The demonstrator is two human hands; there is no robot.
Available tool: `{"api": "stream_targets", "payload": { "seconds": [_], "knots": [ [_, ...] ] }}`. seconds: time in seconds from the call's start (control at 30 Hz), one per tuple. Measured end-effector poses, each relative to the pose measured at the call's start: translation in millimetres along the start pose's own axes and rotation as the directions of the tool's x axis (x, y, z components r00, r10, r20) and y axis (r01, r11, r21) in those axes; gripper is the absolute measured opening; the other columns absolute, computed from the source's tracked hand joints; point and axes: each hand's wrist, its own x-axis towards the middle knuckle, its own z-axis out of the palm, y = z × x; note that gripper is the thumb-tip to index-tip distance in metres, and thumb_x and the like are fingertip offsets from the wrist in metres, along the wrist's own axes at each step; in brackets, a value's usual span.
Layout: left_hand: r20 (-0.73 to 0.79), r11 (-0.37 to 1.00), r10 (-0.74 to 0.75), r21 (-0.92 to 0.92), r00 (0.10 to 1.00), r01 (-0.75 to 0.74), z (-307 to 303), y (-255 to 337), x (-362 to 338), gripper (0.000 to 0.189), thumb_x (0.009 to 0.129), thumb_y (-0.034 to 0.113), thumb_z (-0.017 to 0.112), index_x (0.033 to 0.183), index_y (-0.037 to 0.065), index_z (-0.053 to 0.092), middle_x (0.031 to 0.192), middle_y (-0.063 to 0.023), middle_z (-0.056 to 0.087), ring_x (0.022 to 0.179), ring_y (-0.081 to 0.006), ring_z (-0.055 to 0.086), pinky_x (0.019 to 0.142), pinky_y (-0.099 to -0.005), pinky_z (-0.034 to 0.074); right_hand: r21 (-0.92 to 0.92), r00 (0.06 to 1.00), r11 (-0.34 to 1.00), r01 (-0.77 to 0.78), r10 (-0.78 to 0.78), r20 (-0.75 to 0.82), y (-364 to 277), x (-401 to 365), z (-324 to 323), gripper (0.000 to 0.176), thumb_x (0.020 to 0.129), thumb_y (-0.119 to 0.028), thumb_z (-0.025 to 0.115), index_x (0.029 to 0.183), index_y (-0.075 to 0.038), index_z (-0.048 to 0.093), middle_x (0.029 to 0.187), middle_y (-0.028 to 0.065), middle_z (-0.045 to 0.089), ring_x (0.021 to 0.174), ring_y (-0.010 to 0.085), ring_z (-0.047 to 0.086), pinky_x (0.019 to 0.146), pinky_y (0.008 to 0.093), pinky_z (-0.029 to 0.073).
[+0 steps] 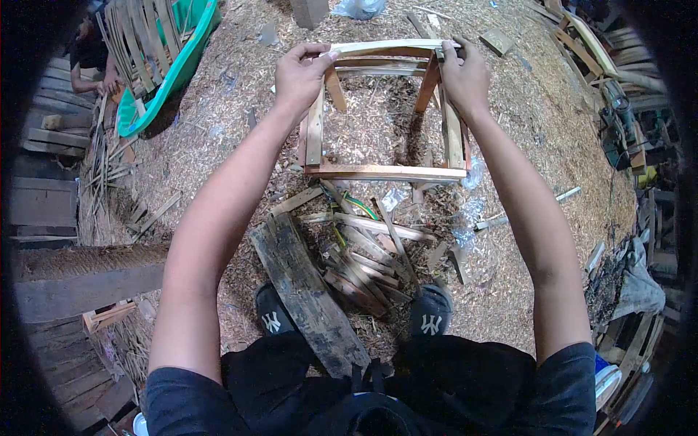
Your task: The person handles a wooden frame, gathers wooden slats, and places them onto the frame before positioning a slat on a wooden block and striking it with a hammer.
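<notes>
A pale, slightly curved wooden slat (385,46) lies across the far end of a wooden frame (392,172). The frame has several legs and rails, like a stool or chair, and stands on the shavings. My left hand (302,76) pinches the slat's left end with thumb and fingers. At the other end, my right hand (467,75) grips the slat by the frame's right corner, fingers partly behind it. A thick, weathered plank (305,291) rests between my feet, beside a pile of wood offcuts (363,272).
Wood shavings (218,174) cover the ground. At the upper left, a green container (174,73) holds long wooden strips, and another person's hand (113,81) is next to it. Stacked timber lines both sides. A dark power tool (619,120) lies at the right.
</notes>
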Motion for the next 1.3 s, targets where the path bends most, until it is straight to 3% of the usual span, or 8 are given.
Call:
{"api": "stream_targets", "payload": {
  "seconds": [0.37, 0.53, 0.7, 0.8, 0.97, 1.07, 1.13, 1.3],
  "knots": [
    [-0.013, 0.971, 0.062, 0.233, 0.998, -0.057, -1.5, -1.4, 1.2, 0.03, 0.087, 0.025, 0.081, 0.103, 0.002, 0.073, 0.08, -0.0065, 0.071, 0.071, -0.0102, 0.064, 0.063, -0.0279, 0.051, -0.058, 0.991, 0.996, -0.063, 0.07, 0.115, -1.7, 3.4, 0.8, 0.05, 0.097, -0.039, 0.058, 0.121, 0.004, 0.062, 0.109, 0.0308, 0.068, 0.11, 0.0466, 0.063, 0.098, 0.0506, 0.046],
    [-0.034, 0.947, 0.047, 0.319, 0.998, -0.033, -1.8, 1.5, -3.6, 0.03, 0.086, 0.028, 0.081, 0.103, 0.005, 0.074, 0.075, -0.0063, 0.069, 0.067, -0.0117, 0.063, 0.062, -0.0296, 0.05, -0.234, 0.966, 0.966, -0.115, 0.163, 0.199, -7.2, 3.9, -0.3, 0.06, 0.096, -0.05, 0.056, 0.118, 0.006, 0.059, 0.116, 0.0318, 0.066, 0.112, 0.0476, 0.062, 0.1, 0.0512, 0.046],
    [-0.055, 0.909, 0.16, 0.396, 0.986, -0.126, -4.8, 2.6, -14.9, 0.031, 0.086, 0.029, 0.081, 0.101, 0.004, 0.073, 0.069, -0.0072, 0.068, 0.064, -0.0135, 0.064, 0.06, -0.0317, 0.05, -0.249, 0.943, 0.961, -0.121, 0.189, 0.274, -14.8, -2.3, -4.4, 0.068, 0.097, -0.054, 0.052, 0.127, 0.006, 0.047, 0.118, 0.0338, 0.065, 0.117, 0.049, 0.06, 0.101, 0.0522, 0.045],
    [-0.081, 0.942, 0.127, 0.322, 0.989, -0.095, -6.8, 12.2, -27.6, 0.029, 0.086, 0.029, 0.08, 0.099, 0.004, 0.071, 0.067, -0.0072, 0.067, 0.064, -0.0128, 0.064, 0.06, -0.0312, 0.05, -0.255, 0.946, 0.962, -0.096, 0.168, 0.277, -19.3, -6.9, -6.4, 0.067, 0.097, -0.054, 0.053, 0.125, 0.007, 0.048, 0.115, 0.0341, 0.065, 0.114, 0.0497, 0.061, 0.1, 0.0527, 0.045],
    [-0.076, 0.918, 0.107, 0.39, 0.991, -0.069, -13.9, 33.6, -55.1, 0.027, 0.085, 0.027, 0.081, 0.097, 0.005, 0.07, 0.067, -0.0052, 0.065, 0.06, -0.0105, 0.06, 0.055, -0.031, 0.046, -0.149, 0.967, 0.986, -0.072, 0.105, 0.234, -24.4, -20.3, -14.1, 0.066, 0.097, -0.052, 0.054, 0.129, 0.005, 0.047, 0.115, 0.0323, 0.066, 0.112, 0.0494, 0.062, 0.098, 0.0519, 0.047],
    [-0.049, 0.869, 0.222, 0.462, 0.974, -0.175, -17.6, 34.1, -67.3, 0.026, 0.085, 0.026, 0.082, 0.097, 0.005, 0.071, 0.065, -0.002, 0.062, 0.056, -0.0088, 0.055, 0.052, -0.0304, 0.043, -0.145, 0.984, 0.989, -0.018, 0.044, 0.175, -26.3, -32.4, -24.0, 0.065, 0.098, -0.051, 0.056, 0.134, 0.003, 0.046, 0.115, 0.0303, 0.067, 0.112, 0.049, 0.062, 0.097, 0.051, 0.048],
    [-0.046, 0.915, 0.155, 0.384, 0.987, -0.126, -19.2, 33.5, -75.6, 0.027, 0.084, 0.026, 0.083, 0.098, 0.006, 0.072, 0.063, 0.0007, 0.058, 0.055, -0.0077, 0.051, 0.051, -0.0294, 0.041, -0.165, 0.989, 0.986, 0.018, 0.007, 0.148, -32.6, -41.3, -34.1, 0.065, 0.098, -0.05, 0.056, 0.137, 0.001, 0.045, 0.115, 0.0297, 0.067, 0.112, 0.0488, 0.062, 0.098, 0.0506, 0.048],
    [0.031, 0.95, 0.067, 0.304, 0.997, -0.074, -38.6, 54.8, -88.5, 0.029, 0.082, 0.027, 0.085, 0.099, 0.006, 0.074, 0.073, -0.001, 0.067, 0.062, -0.0066, 0.056, 0.055, -0.0276, 0.044, -0.084, 0.992, 0.996, -0.002, 0.012, 0.122, -50.8, -69.9, -59.4, 0.066, 0.1, -0.048, 0.054, 0.144, -0.001, 0.039, 0.128, 0.0313, 0.059, 0.118, 0.0483, 0.059, 0.101, 0.0504, 0.046]
  ]
}}
